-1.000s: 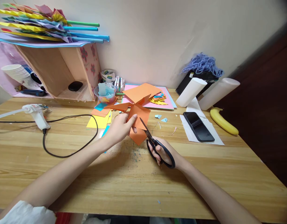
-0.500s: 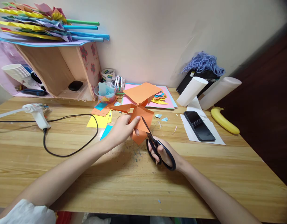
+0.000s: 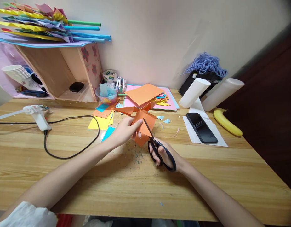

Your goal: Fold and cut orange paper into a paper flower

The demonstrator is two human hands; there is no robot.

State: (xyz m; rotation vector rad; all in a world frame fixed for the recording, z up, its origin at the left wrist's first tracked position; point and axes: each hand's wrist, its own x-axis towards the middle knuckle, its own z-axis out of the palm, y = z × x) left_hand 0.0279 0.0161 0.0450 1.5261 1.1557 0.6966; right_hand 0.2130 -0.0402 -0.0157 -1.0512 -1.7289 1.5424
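At the middle of the worktop (image 3: 112,189), your left hand (image 3: 125,130) pinches a folded orange paper piece (image 3: 147,122), thumb flat on top and the other fingers mostly hidden under it; only a few fingertips peek out below. The piece has several flaps: one points left, one rises towards the far side, and one hangs down towards you. Its central fold is hard to make out, partly covered by your hand.

Your right hand (image 3: 175,154) is closed around the black handles of a pair of scissors (image 3: 157,144), the thumb through one loop. One blade lies slantwise over the orange flap, its tip near your left thumb; the other is largely concealed behind the paper, so how far any cut runs cannot be told.

Beyond the piece, a larger orange sheet (image 3: 144,94) rests on pink sheets (image 3: 128,102), partly covering a cluster of small coloured papers (image 3: 162,102). To the left, your forearm overlaps a blue paper scrap (image 3: 108,133). A white glue gun (image 3: 38,118) stands farther left, its pale stick cut off by the picture's edge.
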